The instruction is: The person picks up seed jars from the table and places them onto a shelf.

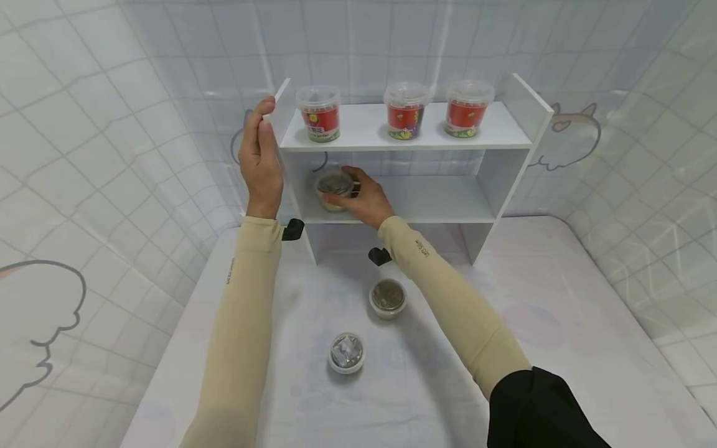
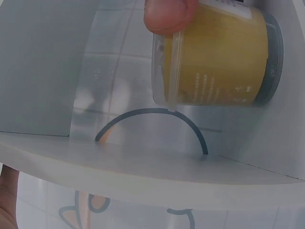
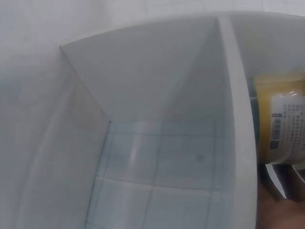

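My right hand [image 1: 364,198] curls thumb and fingers round a clear plastic cup [image 1: 334,182] with a dark lid, at the left end of the middle shelf. The left wrist view shows the cup's yellow label [image 2: 219,57] and a thumb [image 2: 170,15] on its rim. In the right wrist view, fingers lie beneath the same cup [image 3: 281,119], which carries a white printed panel. My left hand [image 1: 262,163] is raised with straight fingers beside the left side panel of the white shelf unit [image 1: 437,199], fingertips right at the panel's edge.
Three red-labelled cups, a left one [image 1: 322,118], a middle one [image 1: 406,112] and a right one [image 1: 468,111], stand on the top shelf. Two more lidded cups, one farther [image 1: 388,297] and one nearer [image 1: 346,353], stand on the white tabletop [image 1: 560,348] before the unit.
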